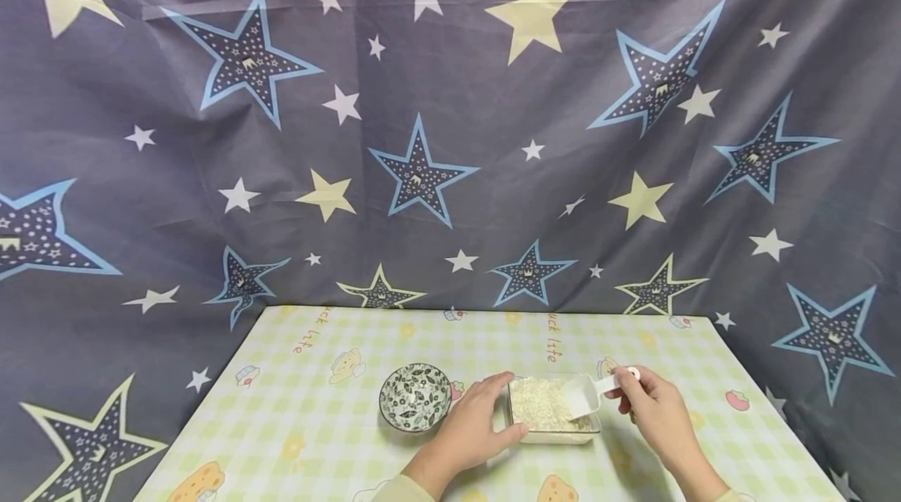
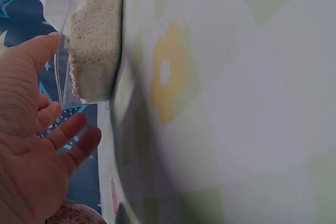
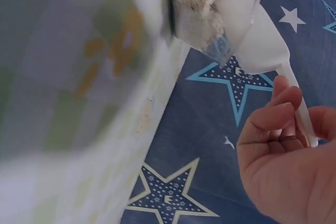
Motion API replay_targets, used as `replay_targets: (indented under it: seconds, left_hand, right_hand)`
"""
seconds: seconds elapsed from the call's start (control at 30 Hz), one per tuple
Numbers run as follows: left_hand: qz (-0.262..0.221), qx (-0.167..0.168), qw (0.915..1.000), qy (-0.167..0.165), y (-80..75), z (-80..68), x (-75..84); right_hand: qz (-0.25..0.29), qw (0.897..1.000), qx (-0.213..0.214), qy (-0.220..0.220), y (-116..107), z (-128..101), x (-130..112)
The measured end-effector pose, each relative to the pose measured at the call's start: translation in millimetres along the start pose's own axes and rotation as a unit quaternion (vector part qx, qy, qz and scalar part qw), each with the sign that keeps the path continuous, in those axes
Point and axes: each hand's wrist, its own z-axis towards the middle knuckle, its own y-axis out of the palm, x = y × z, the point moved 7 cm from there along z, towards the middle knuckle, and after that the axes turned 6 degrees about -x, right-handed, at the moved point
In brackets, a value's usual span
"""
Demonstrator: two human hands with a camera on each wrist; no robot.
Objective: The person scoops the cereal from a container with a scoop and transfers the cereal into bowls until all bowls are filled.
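A clear rectangular container (image 1: 556, 438) filled with pale oat-like flakes (image 1: 538, 400) stands on the table. My left hand (image 1: 470, 425) holds its left end, with the thumb (image 2: 42, 50) at the rim and the other fingers spread behind. My right hand (image 1: 656, 412) grips the handle of a white scoop (image 1: 583, 394) between thumb and fingers. The scoop (image 3: 257, 35) tilts down over the container's right end, its front edge in the flakes. To the left of my left hand sits a round bowl (image 1: 415, 398) with a black-and-white leaf pattern; no contents show in it.
A green-and-white checked cloth (image 1: 317, 400) with printed cartoons covers the table. Behind and at both sides hangs a dark curtain (image 1: 450, 80) with stars, meeting the table's far edge.
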Motion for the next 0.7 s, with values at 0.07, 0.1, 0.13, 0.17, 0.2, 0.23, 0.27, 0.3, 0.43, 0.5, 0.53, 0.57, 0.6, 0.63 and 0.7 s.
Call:
replay_targets:
  seconds: [0.07, 0.1, 0.13, 0.17, 0.2, 0.23, 0.27, 0.3, 0.43, 0.5, 0.53, 0.57, 0.6, 0.63, 0.7]
  left_hand:
    - [0.001, -0.002, 1.0000, 0.000, -0.2, -0.3, 0.3]
    - [-0.001, -0.003, 1.0000, -0.001, -0.3, -0.3, 0.3]
    - [-0.005, -0.005, 1.0000, -0.001, -0.3, -0.3, 0.5]
    - [-0.010, -0.007, 0.9999, -0.002, -0.2, -0.2, 0.4]
    - [-0.014, -0.009, 0.9999, -0.002, -0.2, -0.1, 0.5]
    - [-0.017, -0.012, 0.9998, -0.001, -0.2, 0.1, 0.6]
    - [-0.022, -0.014, 0.9997, -0.002, 0.1, 0.3, 0.3]
    - [-0.024, -0.017, 0.9996, -0.003, 0.2, 0.3, 0.1]
    - [-0.035, -0.026, 0.9990, -0.006, 0.7, -0.6, -0.7]
    - [-0.037, -0.027, 0.9989, -0.006, 0.3, -1.2, -0.3]
    - [-0.039, -0.028, 0.9988, -0.006, 0.1, -1.4, 0.0]
    - [-0.038, -0.028, 0.9989, -0.006, 0.0, -1.6, 0.2]
    - [-0.037, -0.028, 0.9989, -0.007, 0.0, -1.7, 0.4]
    - [-0.036, -0.029, 0.9989, -0.008, 0.0, -1.9, 0.8]
    - [-0.034, -0.030, 0.9989, -0.010, 0.3, -2.1, 1.1]
  right_hand:
    - [0.040, 0.999, -0.013, 0.016, 3.8, -0.3, 5.2]
    - [0.055, 0.998, -0.019, 0.023, 5.8, -0.4, 7.4]
    - [0.068, 0.997, -0.025, 0.030, 7.8, -0.7, 9.2]
    - [0.078, 0.996, -0.031, 0.037, 9.7, -1.0, 10.7]
    - [0.087, 0.995, -0.036, 0.044, 11.6, -1.3, 12.4]
    - [0.094, 0.994, -0.039, 0.050, 13.2, -1.5, 13.7]
    - [0.102, 0.992, -0.041, 0.056, 14.7, -1.5, 15.0]
    - [0.110, 0.991, -0.043, 0.063, 16.2, -1.6, 16.3]
    - [0.121, 0.988, -0.047, 0.078, 20.5, -1.0, 21.9]
    - [0.125, 0.987, -0.048, 0.085, 22.1, -0.4, 25.2]
    - [0.125, 0.987, -0.049, 0.088, 22.7, -0.1, 27.1]
    - [0.129, 0.986, -0.049, 0.095, 23.5, -0.1, 29.0]
    - [0.135, 0.984, -0.050, 0.102, 24.4, -0.1, 31.2]
    - [0.140, 0.983, -0.051, 0.107, 25.3, -0.1, 33.2]
    - [0.155, 0.979, -0.055, 0.119, 27.3, -0.2, 37.7]
